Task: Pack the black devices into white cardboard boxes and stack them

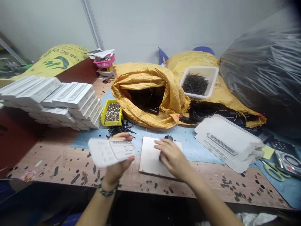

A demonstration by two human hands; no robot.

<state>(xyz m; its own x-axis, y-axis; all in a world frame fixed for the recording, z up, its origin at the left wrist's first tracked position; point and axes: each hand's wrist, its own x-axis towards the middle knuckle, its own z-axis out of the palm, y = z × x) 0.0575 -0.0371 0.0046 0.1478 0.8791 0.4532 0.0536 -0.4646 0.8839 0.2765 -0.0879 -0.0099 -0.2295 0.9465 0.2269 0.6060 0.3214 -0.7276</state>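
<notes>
Table (58, 163) under everything. Right of the yellow sack (150, 91): black plastic bag (263, 69). Sack on its side, mouth open toward the hands, probably for easy reach. Left of sack: stack of white boxes (58, 100), closed, squared up. Front-right of sack: pile of flat cartons (225, 141). Directly in front of sack: white board (149, 160), right hand (170, 155) on it, fingers laid over a dark piece (168, 137); grip clamped or just pressing, can't tell. Front-left of sack: left hand (116, 171), grip clamped on a printed carton (110, 152), lifted off the table, print facing up, likely for reading. Just beside sack's left edge: yellow bin (113, 112) of small parts. Carton print blurred, unreadable.
</notes>
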